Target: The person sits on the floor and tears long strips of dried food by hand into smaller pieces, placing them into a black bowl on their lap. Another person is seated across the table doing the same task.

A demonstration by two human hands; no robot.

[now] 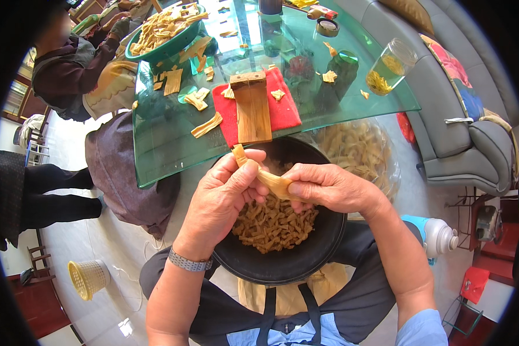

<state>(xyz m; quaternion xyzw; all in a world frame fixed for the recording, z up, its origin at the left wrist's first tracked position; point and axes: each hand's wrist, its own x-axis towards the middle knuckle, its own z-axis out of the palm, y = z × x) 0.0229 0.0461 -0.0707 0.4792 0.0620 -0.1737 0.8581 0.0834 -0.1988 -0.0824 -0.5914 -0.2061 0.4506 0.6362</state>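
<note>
Pinches a tan strip between thumb and fingers of the left hand, just below its narrow upper tip, and grips the broader lower end between thumb and curled fingers of the right hand. Holds it over a black basin of short cut pieces, with neither hand nearer. Slants its long axis from upper left down to lower right, pointing the tip toward a wooden block just ahead, on a red cloth at the near edge of the glass desk. Cannot tell about contact between tip and block.
</note>
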